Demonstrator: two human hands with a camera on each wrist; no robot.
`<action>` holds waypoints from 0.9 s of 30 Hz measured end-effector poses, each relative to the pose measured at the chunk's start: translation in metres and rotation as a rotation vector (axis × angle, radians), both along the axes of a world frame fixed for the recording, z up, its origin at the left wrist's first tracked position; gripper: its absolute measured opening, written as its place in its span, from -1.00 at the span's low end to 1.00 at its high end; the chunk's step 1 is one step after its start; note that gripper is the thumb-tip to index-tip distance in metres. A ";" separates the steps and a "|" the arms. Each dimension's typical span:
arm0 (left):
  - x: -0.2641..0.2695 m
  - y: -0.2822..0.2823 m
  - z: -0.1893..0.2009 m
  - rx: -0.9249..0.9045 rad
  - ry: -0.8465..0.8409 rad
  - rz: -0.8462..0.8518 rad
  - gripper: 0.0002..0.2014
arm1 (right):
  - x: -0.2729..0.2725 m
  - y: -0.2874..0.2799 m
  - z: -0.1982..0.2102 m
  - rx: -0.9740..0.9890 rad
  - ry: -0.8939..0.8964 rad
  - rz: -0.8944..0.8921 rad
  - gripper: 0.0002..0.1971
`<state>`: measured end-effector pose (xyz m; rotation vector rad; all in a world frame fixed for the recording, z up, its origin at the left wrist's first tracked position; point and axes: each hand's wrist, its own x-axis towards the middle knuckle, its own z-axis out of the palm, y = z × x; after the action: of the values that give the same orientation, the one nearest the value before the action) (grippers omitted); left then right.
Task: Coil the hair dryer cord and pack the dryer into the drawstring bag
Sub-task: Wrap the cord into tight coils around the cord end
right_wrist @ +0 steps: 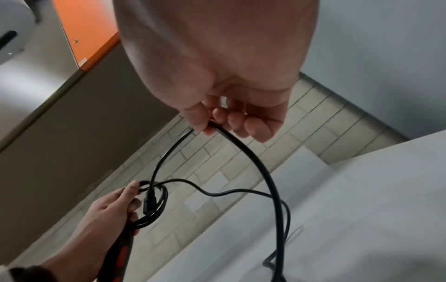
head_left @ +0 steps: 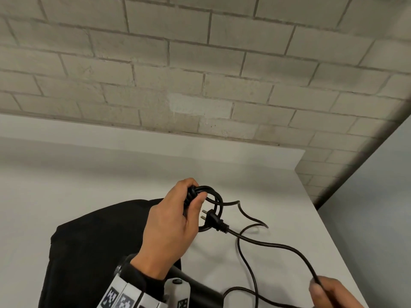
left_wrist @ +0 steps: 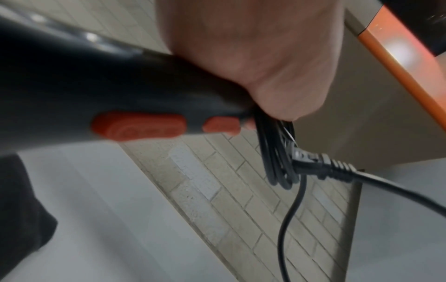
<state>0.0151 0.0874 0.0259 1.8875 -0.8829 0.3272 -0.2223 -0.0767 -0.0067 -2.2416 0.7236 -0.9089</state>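
My left hand (head_left: 194, 194) grips the black hair dryer handle (left_wrist: 137, 99), which has orange-red buttons, together with a few small loops of the black cord (head_left: 213, 196). The plug (head_left: 214, 218) hangs beside the loops, its prongs pointing at my palm. The loose cord (head_left: 273, 244) runs across the white table to my right hand (head_left: 320, 287) at the lower right, which pinches it between thumb and fingers (right_wrist: 212, 127). The black drawstring bag (head_left: 89, 252) lies flat under my left forearm. In the right wrist view the coil (right_wrist: 154, 211) sits above the dryer handle (right_wrist: 118, 253).
The white table (head_left: 255, 178) ends at a right edge (head_left: 329, 227) close to the cord, with a grey floor beyond. A brick wall (head_left: 200, 74) stands behind the table. An orange-edged cabinet (right_wrist: 91, 38) shows in the wrist views.
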 end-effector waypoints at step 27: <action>0.005 0.010 0.001 -0.047 -0.024 -0.155 -0.70 | 0.111 0.028 0.043 -0.154 0.070 0.441 -0.77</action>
<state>0.0197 0.0977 0.0270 1.7635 -1.0225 0.2737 -0.1116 -0.0487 0.0367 -2.4395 0.1728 -0.6887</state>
